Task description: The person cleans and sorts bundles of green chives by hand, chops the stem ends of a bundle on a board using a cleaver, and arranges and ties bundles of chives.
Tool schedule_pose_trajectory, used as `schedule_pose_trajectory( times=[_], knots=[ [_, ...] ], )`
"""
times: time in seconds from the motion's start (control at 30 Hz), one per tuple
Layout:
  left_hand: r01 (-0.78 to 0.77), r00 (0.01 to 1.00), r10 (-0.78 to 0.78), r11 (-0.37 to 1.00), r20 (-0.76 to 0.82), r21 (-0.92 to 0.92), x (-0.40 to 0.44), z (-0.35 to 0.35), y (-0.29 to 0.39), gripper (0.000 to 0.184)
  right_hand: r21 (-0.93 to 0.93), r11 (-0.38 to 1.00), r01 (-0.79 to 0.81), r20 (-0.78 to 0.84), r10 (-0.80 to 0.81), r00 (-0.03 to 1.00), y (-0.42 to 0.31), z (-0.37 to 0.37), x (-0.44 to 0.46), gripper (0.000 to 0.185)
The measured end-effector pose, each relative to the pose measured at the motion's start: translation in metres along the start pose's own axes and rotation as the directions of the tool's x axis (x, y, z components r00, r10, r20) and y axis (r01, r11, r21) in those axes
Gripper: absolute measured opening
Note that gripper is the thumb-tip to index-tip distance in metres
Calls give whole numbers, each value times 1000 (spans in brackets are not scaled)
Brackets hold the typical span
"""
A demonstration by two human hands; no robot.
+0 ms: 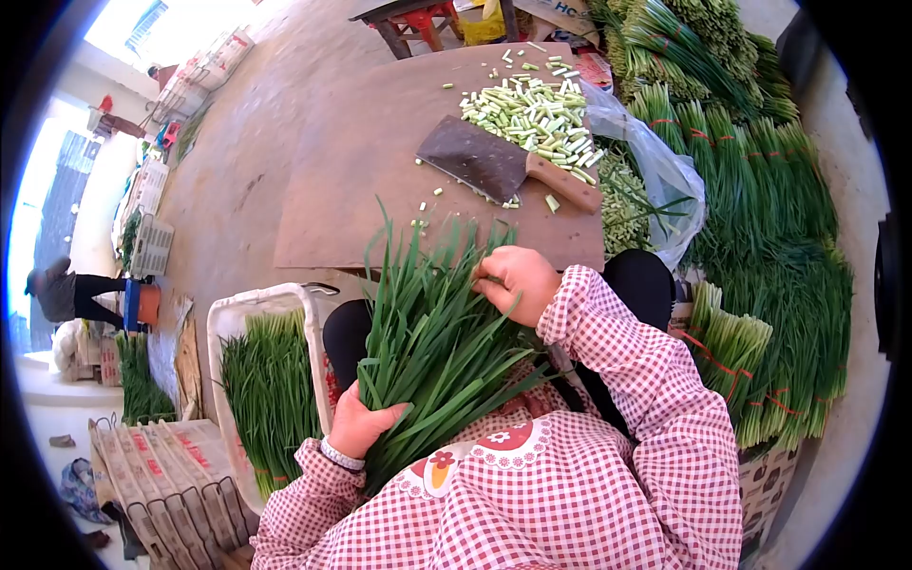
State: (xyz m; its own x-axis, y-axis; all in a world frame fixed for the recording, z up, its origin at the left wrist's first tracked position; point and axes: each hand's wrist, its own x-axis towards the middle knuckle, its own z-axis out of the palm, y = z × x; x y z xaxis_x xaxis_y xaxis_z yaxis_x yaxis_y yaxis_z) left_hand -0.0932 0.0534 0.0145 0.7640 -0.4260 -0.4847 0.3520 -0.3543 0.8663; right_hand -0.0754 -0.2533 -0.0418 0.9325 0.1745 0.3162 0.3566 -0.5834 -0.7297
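My left hand (363, 425) is wrapped round the lower left side of a loose bunch of garlic chives (432, 332), held over my lap. At the upper right of the bunch, my right hand (521, 283) has its fingers curled in a pinch on some leaves; the fingertips are partly hidden. Ahead of my hands, a cleaver (484, 160) with a wooden handle lies flat on the brown board (361, 180). A heap of short cut pale stem pieces (532, 114) is beside and behind the blade, with a few scattered nearby.
A white basket (217, 332) of chives stands at my left. Banded chive bundles (760, 209) are piled at right. A clear plastic bag (674, 190) hangs by the board's right edge. Stacked crates (171, 475) sit lower left; a person (76, 290) bends at far left.
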Motion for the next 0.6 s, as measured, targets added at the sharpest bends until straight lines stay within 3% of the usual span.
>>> schedule_pose_trajectory(
  times=[0.07, 0.1, 0.13, 0.17, 0.2, 0.23, 0.3, 0.33, 0.37, 0.43, 0.5, 0.57, 0.6],
  knots=[
    [15, 999, -15, 1000, -31, 1, -1, -11, -7, 42, 166, 939, -301, -199, 331, 922, 1, -9, 1, 14],
    [28, 998, -28, 1000, -60, 2, -1, -15, -9, 42, 315, 871, -376, -333, 473, 816, 0, -20, 1, 13],
    [34, 988, -44, 997, -146, -72, -3, -16, -2, 43, 272, 911, -311, -471, 408, 782, 11, -28, 0, 12],
    [13, 979, -36, 993, -201, -118, -4, -29, -12, 46, 332, 892, -306, -448, 434, 781, 16, -39, -9, 12],
    [-36, 966, 4, 992, -259, -119, -6, -35, -10, 47, 373, 839, -396, -318, 517, 795, 16, -53, -18, 20],
    [-87, 949, 46, 989, -313, -118, -8, -41, -8, 49, 132, 951, -278, -383, 308, 871, 19, -62, -28, 28],
    [-262, 905, 237, 965, -352, -25, -19, -52, -8, 57, 203, 788, -581, -7, 594, 804, 6, -78, -51, 33],
    [-308, 915, 285, 951, -285, -38, -24, -45, 3, 66, 160, 718, -678, 229, 641, 733, -1, -80, -58, 34],
    [-351, 918, 332, 935, -217, -53, -28, -36, 12, 76, 89, 647, -757, 449, 652, 610, -7, -78, -65, 35],
    [-329, 931, 350, 927, -106, 177, -34, -31, -5, 97, 50, 679, -732, 674, 518, 527, -10, -53, -77, 36],
    [-268, 935, 343, 846, -85, 461, -27, -34, -12, 106, 176, 757, -630, 730, 328, 599, -10, -17, -81, 40],
    [-288, 930, 342, 905, -132, 314, -20, -29, -17, 106, 137, 917, -376, 678, 189, 710, -10, 23, -78, 50],
    [-334, 909, 389, 893, -147, 303, -19, -20, -5, 106, 209, 866, -454, 714, 182, 676, -20, 28, -66, 58]
  ],
)
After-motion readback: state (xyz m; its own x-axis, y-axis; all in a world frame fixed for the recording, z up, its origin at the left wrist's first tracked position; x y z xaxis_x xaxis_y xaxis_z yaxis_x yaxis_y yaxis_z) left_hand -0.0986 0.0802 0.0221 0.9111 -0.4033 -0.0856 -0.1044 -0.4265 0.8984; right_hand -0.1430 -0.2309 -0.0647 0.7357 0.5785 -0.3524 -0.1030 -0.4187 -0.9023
